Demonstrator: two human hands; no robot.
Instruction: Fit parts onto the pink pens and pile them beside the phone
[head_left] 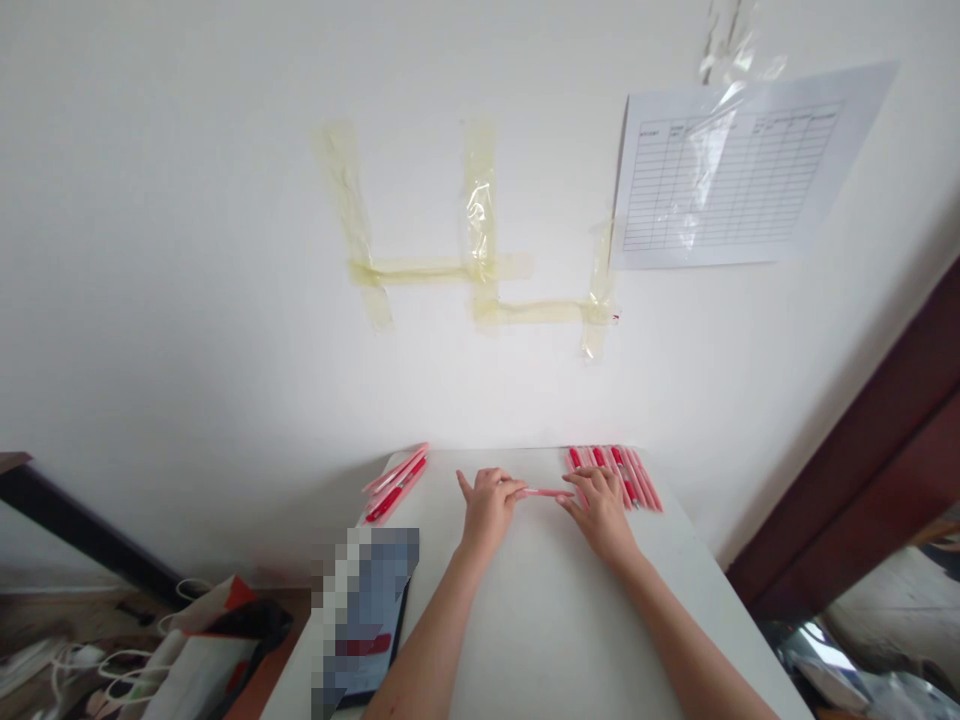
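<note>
A slim pink pen point(546, 492) lies level between my two hands, above the white table point(559, 620). My left hand point(487, 508) pinches its left end between thumb and fingers. At the other end, my right hand point(602, 508) grips it with thumb and fingertips. Right beside and partly behind my right hand, a row of several pink and red pens point(643, 480) lies on the table near the wall. A smaller bunch of pink and red pens point(397, 488) rests at the far left corner, apart from my left hand.
A dark-edged tablet point(405, 598), mostly pixelated, lies along the table's left side. The white wall behind carries yellowish tape strips point(480, 210) and a taped paper table point(735, 175). Bags point(202, 640) stand on the floor at left; dark red wood point(847, 470) is at right.
</note>
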